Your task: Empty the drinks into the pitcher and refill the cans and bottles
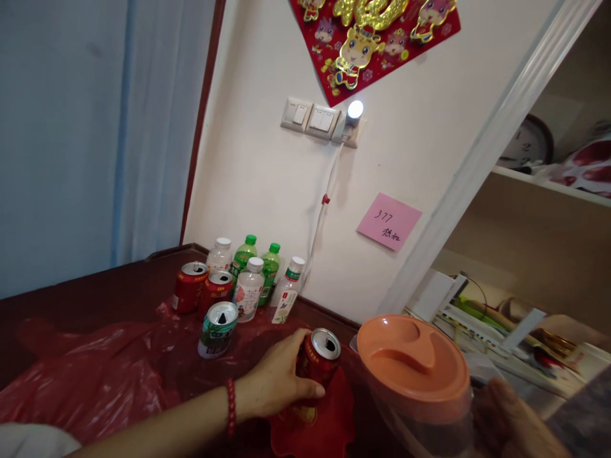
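My left hand [277, 375], with a red bead bracelet at the wrist, is wrapped round a red drink can [322, 356] whose top opening faces up. Under the can lies a flat red sheet [315, 432] with a wavy edge. At the lower right, my right hand [513, 420] grips the handle of a clear plastic pitcher with an orange lid [443, 388]; motion blurs these fingers. The pitcher is tilted and stands just right of the can, apart from it. A green and white can [217, 334] is left of my left hand.
Two red cans [188, 289] and several plastic bottles [249, 289] stand at the back by the wall. A crumpled red plastic bag [105, 375] covers the left of the dark table [95, 292]. A white cable [317, 235] hangs behind; shelves [548, 181] are at right.
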A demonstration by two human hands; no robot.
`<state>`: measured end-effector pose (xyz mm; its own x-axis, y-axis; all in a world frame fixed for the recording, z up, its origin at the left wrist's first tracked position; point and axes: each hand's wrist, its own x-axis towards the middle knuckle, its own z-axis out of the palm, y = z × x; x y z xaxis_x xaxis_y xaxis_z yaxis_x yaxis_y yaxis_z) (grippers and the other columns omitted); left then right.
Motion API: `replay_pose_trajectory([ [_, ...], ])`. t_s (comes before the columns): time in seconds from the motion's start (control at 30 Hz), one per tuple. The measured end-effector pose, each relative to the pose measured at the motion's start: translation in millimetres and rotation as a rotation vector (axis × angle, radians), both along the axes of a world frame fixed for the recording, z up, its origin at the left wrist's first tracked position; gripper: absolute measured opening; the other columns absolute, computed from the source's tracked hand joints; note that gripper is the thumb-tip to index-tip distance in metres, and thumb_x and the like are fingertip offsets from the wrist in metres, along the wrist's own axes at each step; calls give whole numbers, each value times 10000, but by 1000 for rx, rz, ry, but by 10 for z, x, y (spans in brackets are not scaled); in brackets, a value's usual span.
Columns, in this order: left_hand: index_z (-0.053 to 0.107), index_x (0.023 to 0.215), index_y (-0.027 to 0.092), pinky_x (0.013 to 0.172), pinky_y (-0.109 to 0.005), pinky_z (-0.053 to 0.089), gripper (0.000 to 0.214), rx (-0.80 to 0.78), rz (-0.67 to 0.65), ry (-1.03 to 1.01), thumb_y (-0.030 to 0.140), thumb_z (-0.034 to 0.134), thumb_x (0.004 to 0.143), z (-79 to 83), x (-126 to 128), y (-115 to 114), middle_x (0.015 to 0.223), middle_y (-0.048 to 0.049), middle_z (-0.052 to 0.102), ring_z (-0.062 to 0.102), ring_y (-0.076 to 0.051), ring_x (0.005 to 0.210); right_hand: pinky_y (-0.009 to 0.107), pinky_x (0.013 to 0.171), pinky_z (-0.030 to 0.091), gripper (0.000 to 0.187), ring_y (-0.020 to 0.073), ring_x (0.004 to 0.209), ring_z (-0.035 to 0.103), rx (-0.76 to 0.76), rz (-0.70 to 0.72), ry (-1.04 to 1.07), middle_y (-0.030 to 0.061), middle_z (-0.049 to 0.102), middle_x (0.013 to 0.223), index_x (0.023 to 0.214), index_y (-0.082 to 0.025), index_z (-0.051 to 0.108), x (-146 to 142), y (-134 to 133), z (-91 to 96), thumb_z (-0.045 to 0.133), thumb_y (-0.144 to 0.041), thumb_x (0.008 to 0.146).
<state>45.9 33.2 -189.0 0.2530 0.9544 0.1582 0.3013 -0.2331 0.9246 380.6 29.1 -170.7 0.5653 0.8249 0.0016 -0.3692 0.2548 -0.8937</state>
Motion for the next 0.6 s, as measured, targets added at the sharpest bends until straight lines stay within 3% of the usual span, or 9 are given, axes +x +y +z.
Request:
replay_pose_trajectory([
  [0.07,584,1214,230,1031,-431,438,654,-10,-4,6,242,853,618,-1,3,-2,1298,-87,665,597,-335,1194,182,330,420,612,156,507,531,64,-48,26,27,566,698,745,-213,560,-172,-55,84,996,-415,368],
  [0.17,577,1210,223,1034,-424,440,652,-10,-14,8,244,855,621,-12,-1,4,1296,-88,665,597,-333,1197,160,331,415,616,178,549,571,72,-62,10,28,562,700,761,-203,574,-307,-101,173,983,-428,359],
  [0.23,573,1200,223,1029,-412,447,640,-5,-17,6,238,852,625,-18,-7,9,1290,-82,667,604,-323,1190,178,338,438,656,203,577,594,42,-41,-9,53,595,751,824,-185,616,-316,-114,198,981,-453,349],
  [0.4,578,1180,211,1023,-405,457,632,-6,1,28,239,862,616,-13,-19,14,1270,-79,675,613,-314,1174,166,400,492,661,142,515,538,46,-87,-35,3,550,674,784,-177,596,-243,-115,154,999,-483,359],
  [0.5,576,1201,219,1025,-412,459,653,-2,-3,11,250,864,616,-11,-27,20,1285,-77,674,610,-319,1182,215,408,514,661,187,558,575,18,-52,-84,69,611,762,829,-167,627,-212,-102,111,979,-528,403],
  [0.6,572,1226,231,1033,-411,457,682,23,-5,-13,255,871,613,-23,-44,40,1296,-69,673,610,-314,1184,220,421,524,751,203,610,596,-14,-61,-3,97,645,875,907,-167,668,-186,-78,97,1012,-472,313],
])
